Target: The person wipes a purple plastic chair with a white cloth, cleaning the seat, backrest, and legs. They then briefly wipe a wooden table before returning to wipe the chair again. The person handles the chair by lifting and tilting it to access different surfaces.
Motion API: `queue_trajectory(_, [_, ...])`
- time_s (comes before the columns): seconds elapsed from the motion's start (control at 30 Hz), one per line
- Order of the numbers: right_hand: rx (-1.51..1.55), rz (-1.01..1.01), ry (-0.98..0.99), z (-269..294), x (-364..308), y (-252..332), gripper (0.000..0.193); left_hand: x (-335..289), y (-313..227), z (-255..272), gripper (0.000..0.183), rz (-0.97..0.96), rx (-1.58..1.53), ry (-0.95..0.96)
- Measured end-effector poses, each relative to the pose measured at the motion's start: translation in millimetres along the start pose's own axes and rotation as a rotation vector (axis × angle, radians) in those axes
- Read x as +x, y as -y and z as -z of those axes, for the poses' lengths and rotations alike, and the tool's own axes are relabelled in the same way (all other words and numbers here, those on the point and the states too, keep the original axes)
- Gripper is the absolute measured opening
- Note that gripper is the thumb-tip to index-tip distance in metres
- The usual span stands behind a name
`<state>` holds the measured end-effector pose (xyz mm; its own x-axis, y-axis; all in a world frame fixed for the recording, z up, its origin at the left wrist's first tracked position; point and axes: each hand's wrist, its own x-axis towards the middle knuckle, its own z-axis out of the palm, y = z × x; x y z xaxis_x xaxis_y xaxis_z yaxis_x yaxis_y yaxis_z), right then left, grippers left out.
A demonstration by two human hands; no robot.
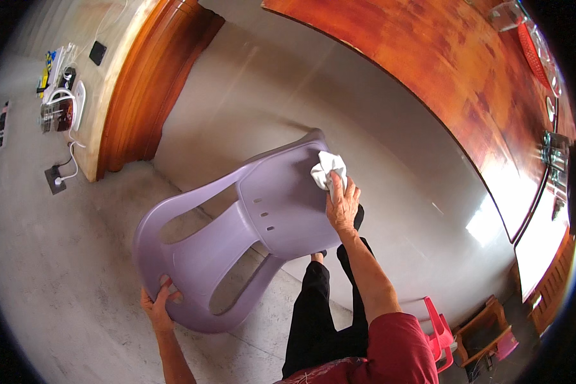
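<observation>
A light purple plastic chair (211,235) stands before me, its backrest toward the lower left and its seat toward the upper right. My left hand (160,304) is closed around the top edge of the backrest, with the thumb on the inner face. In my right hand (344,205) is a crumpled white cloth (329,170), held over the far right part of the seat. Whether the cloth presses on the seat is hard to make out. Small slots show in the seat near the backrest.
A glossy reddish-brown wooden table (416,57) spans the upper right. At left stands a wooden cabinet (147,83) carrying a glass kettle (59,115) and a black phone (97,53). A wall socket with a white plug (59,182) is below. A red plastic chair (436,336) sits lower right.
</observation>
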<state>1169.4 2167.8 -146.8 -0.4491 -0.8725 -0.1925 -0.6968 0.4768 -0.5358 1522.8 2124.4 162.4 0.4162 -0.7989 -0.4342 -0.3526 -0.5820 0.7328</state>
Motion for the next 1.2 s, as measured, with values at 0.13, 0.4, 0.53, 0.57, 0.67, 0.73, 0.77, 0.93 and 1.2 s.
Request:
queue_trajectory(0.13, [0.389, -0.353, -0.127, -31, 16, -53, 0.047, 8, -4, -9, 0.028, -0.018, 0.042, 0.015])
queue_trajectory(0.4, [0.348, -0.177, 0.149, -2, -47, -66, 0.053, 17, 30, 16, 0.030, -0.182, 0.310, -0.022])
queue_trajectory(0.53, [0.240, -0.110, 0.184, 13, -28, -33, 0.055, 8, 23, -2, 0.028, -0.120, 0.270, -0.133])
queue_trajectory(0.57, [0.231, -0.150, 0.201, 12, -15, -34, 0.056, 10, 21, -3, 0.029, -0.101, 0.281, -0.138])
queue_trajectory(0.67, [0.368, -0.435, 0.179, -3, 7, -57, 0.049, 12, 14, -11, 0.031, -0.109, 0.289, -0.144])
queue_trajectory(0.73, [0.225, -0.335, 0.198, -1, 1, -50, 0.051, 13, 20, -6, 0.031, -0.120, 0.286, -0.151])
queue_trajectory(0.77, [0.107, -0.192, 0.196, 6, -13, -37, 0.052, 13, 30, 7, 0.031, -0.110, 0.286, -0.161])
queue_trajectory(0.93, [-0.064, 0.417, 0.262, -10, -68, -8, 0.049, 9, 24, 4, 0.030, -0.098, 0.273, -0.140])
queue_trajectory(1.2, [0.003, 0.411, 0.257, 8, -41, 34, 0.073, 3, 23, 1, 0.030, -0.120, 0.250, -0.137])
